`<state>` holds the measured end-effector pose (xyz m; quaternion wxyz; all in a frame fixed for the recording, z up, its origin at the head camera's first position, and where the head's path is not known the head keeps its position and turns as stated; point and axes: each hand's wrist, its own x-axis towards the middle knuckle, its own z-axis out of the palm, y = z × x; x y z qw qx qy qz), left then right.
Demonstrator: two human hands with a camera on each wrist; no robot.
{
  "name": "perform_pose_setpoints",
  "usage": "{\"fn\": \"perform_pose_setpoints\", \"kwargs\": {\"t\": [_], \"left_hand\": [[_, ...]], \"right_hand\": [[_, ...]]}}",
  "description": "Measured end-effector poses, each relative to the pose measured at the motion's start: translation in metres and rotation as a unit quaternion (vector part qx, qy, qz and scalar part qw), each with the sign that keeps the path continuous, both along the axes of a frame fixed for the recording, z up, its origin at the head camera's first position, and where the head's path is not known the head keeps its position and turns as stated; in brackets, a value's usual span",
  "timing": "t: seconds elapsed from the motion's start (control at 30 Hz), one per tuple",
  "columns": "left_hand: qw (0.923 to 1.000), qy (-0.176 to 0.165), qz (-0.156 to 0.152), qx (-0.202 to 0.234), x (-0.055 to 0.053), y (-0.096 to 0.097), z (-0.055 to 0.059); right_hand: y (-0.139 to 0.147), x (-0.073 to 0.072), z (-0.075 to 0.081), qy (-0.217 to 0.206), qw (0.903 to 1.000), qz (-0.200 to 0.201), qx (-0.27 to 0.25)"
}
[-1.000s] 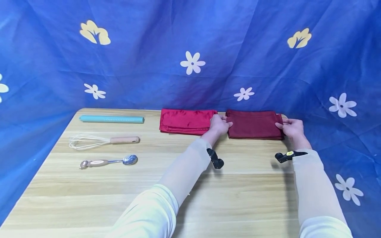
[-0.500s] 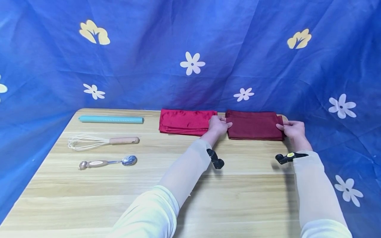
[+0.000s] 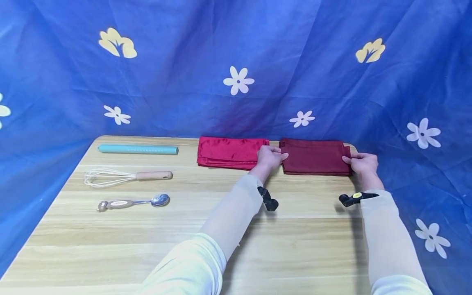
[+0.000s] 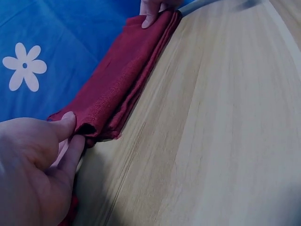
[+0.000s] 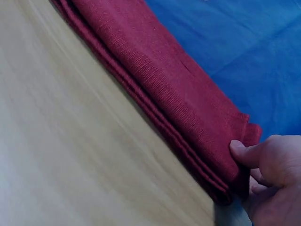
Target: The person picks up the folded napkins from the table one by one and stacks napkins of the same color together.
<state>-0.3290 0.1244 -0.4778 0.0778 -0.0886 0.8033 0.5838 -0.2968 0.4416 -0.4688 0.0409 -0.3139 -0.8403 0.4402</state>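
Note:
A folded dark maroon cloth (image 3: 313, 157) lies at the back right of the table, its layers showing along the near edge. At its left end my left hand (image 3: 270, 158) pinches it, thumb on top in the left wrist view and a finger (image 4: 71, 157) below the edge. My right hand (image 3: 364, 164) pinches the opposite end; in the right wrist view the thumb (image 5: 244, 153) presses on the top layer and the other fingers are partly hidden. Just left of the maroon cloth lies a folded shiny crimson cloth (image 3: 230, 151), its right end partly covered by my left hand.
On the left side of the wooden table (image 3: 177, 246) lie a turquoise stick (image 3: 138, 149), a whisk (image 3: 129, 176) with a wooden handle and a metal spoon (image 3: 134, 202). A blue flowered curtain (image 3: 177, 82) hangs directly behind the table and along its right side.
Both hands keep their hold on the maroon cloth, which stays in place. The head view has tipped very slightly, and the right wrist has shifted a little.

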Motion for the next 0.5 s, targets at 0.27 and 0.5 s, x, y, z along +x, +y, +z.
{"fn": "perform_pose_setpoints", "kwargs": {"t": [0.27,0.5], "left_hand": [[0.9998,-0.013,0.001,0.013,-0.003,-0.002,-0.001],[0.9998,-0.008,0.007,0.015,0.003,-0.002,0.001]], "right_hand": [[0.001,-0.003,-0.012,0.016,0.9964,-0.041,-0.073],[0.002,-0.001,-0.012,0.011,0.9964,-0.041,-0.073]]}}
